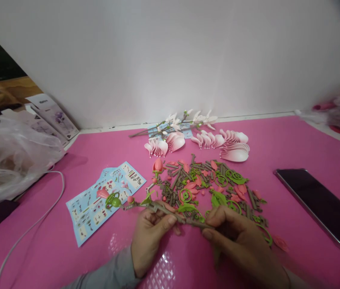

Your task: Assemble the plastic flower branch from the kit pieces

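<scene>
My left hand (149, 243) and my right hand (236, 245) both grip a brown plastic brick branch (165, 208) low in the middle of the view. Green leaf pieces sit along it, and a green ring piece (112, 200) and small pink bud (130, 199) sit at its far left end. Just beyond my hands lies a loose heap of brown stem pieces, green rings and coral petals (206, 188). A larger pink bud (158, 165) stands at the heap's left edge. My fingers hide part of the branch.
A blue instruction sheet (105, 200) lies left on the pink mat (37, 204), and a black phone (317, 208) lies right. Pale pink petals (231, 146) and a white-flowered stem (173, 124) lie behind. A white cable (34, 220) and plastic bag (7, 160) are at left, before a white wall.
</scene>
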The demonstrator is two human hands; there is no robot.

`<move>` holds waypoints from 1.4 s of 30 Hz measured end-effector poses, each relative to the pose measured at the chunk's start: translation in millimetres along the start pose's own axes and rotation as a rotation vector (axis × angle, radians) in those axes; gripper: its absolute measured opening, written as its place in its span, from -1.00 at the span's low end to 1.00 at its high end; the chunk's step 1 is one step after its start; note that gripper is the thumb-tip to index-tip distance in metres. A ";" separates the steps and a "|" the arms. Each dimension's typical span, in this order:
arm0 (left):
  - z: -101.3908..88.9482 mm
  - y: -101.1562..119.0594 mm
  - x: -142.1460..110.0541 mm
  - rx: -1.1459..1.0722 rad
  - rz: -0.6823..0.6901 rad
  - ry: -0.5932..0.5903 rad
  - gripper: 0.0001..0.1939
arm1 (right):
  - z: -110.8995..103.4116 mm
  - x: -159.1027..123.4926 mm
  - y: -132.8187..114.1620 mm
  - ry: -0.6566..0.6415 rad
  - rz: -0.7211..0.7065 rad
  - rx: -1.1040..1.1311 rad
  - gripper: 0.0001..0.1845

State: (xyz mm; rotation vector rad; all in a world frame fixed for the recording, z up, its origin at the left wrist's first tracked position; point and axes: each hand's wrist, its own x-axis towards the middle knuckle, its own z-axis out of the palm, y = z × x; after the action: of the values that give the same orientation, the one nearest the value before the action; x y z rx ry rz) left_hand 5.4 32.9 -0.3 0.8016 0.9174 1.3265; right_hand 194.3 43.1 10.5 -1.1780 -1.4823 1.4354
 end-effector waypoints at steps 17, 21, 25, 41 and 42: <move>3.6 -3.5 -2.5 -0.054 -0.063 0.010 -0.82 | -0.7 -3.9 10.3 0.046 -0.481 -0.361 -0.79; 1.5 -5.6 -2.0 -0.047 -0.053 0.003 -0.84 | -2.0 -4.3 11.6 0.038 -0.521 -0.379 -0.80; 0.5 -8.2 -1.1 -0.039 -0.060 0.012 -0.84 | -1.2 -3.7 10.0 0.022 -0.497 -0.313 -0.77; 3.0 -5.8 -0.1 -0.107 -0.076 0.007 -0.85 | -4.4 0.6 -0.6 -0.039 -0.235 -0.421 -0.84; 2.9 -5.2 -0.1 -0.082 -0.070 0.006 -0.85 | -4.8 0.6 -2.1 -0.052 -0.241 -0.452 -0.86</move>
State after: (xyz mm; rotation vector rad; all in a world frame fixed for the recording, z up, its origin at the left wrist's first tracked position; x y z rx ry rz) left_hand 10.3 32.4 -3.7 0.6968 0.8822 1.2977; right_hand 198.4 45.2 12.9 -1.1750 -1.9790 1.0040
